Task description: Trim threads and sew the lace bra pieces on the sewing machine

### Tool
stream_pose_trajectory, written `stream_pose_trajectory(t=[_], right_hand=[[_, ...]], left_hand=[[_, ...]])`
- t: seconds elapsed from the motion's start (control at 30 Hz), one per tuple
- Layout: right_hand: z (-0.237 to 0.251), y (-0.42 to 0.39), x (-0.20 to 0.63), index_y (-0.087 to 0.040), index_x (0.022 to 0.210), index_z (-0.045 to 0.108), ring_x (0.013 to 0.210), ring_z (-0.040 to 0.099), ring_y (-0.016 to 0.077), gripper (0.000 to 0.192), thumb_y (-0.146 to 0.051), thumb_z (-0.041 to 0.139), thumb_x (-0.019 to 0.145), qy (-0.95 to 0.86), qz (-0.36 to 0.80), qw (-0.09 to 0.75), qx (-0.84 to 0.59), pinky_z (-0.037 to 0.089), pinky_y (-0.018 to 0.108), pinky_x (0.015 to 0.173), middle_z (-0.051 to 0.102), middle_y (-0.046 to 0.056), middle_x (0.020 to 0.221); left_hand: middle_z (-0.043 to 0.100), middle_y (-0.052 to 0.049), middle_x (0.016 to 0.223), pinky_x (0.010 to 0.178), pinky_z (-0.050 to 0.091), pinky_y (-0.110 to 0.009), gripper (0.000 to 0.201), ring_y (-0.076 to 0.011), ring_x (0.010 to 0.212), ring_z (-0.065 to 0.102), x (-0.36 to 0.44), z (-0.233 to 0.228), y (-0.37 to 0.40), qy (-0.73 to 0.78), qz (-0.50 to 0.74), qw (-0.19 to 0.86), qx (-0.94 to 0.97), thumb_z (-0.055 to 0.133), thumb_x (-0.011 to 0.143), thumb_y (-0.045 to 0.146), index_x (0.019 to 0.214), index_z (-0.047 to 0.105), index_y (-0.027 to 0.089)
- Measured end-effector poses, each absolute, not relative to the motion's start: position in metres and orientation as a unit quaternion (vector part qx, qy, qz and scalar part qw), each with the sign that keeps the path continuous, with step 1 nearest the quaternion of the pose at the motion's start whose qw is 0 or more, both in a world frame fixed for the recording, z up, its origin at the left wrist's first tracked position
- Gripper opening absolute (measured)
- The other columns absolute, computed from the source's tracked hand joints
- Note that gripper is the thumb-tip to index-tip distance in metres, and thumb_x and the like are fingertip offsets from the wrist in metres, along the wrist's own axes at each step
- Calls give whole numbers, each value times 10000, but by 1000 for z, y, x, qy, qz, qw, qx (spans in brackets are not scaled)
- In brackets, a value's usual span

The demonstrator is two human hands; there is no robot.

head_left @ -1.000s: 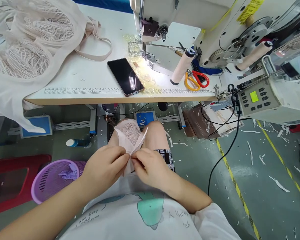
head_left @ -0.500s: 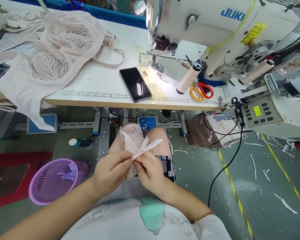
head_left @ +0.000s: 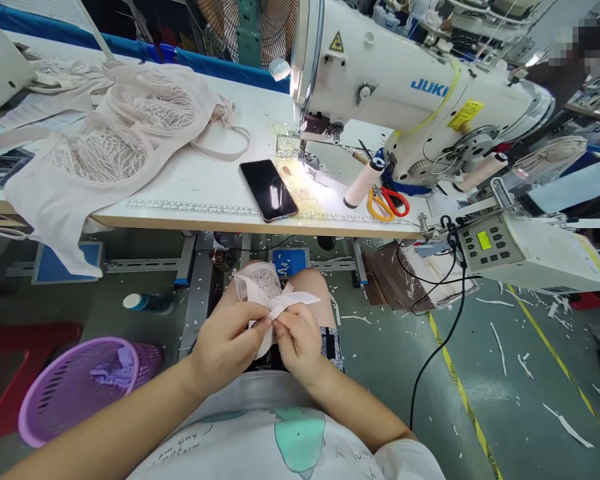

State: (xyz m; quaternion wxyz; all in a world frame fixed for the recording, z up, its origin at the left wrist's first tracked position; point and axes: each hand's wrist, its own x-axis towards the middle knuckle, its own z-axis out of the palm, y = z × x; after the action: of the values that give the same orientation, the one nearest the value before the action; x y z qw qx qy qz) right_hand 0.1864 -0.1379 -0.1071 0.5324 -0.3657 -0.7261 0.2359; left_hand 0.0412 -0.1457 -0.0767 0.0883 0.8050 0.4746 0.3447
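Presently the left hand [head_left: 225, 347] and right hand [head_left: 297, 340] meet over the lap, near edge of the scene, fingertips of both pinched on a small pale pink lace fabric piece with a narrow white strip [head_left: 273, 300] fanning out to the right. Risk: the grip is at fingertips only, so the thin strip could slip or twist out of alignment. A dropped piece would land on the scrap-littered green floor [head_left: 480, 400], left of which stands the purple plastic basket [head_left: 75, 390].
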Motion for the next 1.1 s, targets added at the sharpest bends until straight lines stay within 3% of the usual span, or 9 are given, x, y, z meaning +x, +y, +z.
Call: stream_pose_trajectory(t=[0.17, 0.33, 0.5, 0.77, 1.1], right_hand=[[-110, -127, 186, -155, 871, 584, 663, 481, 125, 159, -134, 431, 834, -715, 219, 554, -367, 440, 248, 567, 503, 47, 708], [-108, -113, 184, -171, 904, 567, 673, 460, 119, 164, -108, 439, 823, -702, 204, 582, -356, 431, 242, 582, 490, 33, 709], [-96, -94, 183, -176, 874, 555, 672, 450, 117, 140, -125, 429, 836, -690, 175, 600, -366, 422, 239, 589, 493, 25, 692], [-85, -85, 183, -176, 842, 547, 653, 452, 105, 119, -147, 432, 851, -683, 148, 607, -379, 406, 222, 570, 486, 14, 676], [-86, -93, 180, -171, 793, 551, 643, 460, 110, 128, -163, 435, 848, -675, 196, 602, -379, 414, 225, 561, 481, 19, 658]], left_hand=[[652, -39, 785, 708, 453, -173, 122, -94, 748, 576, 45, -74, -134, 452, 379, 45, 806, 496, 732, 161, 698, 612, 149], [610, -12, 690, 600, 438, -162, 136, -72, 638, 541, 52, -63, -116, 442, 409, -5, 798, 443, 777, 173, 728, 564, 135], [589, -44, 775, 648, 454, -209, 47, -101, 736, 528, 55, -58, -94, 350, 436, -109, 822, 493, 746, 95, 733, 533, 116], [567, -63, 823, 651, 475, -213, 58, -104, 769, 527, 56, -56, -81, 342, 455, -81, 818, 513, 722, 55, 748, 510, 107], [620, -53, 798, 742, 501, -220, 117, -111, 799, 585, 56, -62, -86, 387, 452, -97, 798, 539, 720, 56, 822, 518, 107]])
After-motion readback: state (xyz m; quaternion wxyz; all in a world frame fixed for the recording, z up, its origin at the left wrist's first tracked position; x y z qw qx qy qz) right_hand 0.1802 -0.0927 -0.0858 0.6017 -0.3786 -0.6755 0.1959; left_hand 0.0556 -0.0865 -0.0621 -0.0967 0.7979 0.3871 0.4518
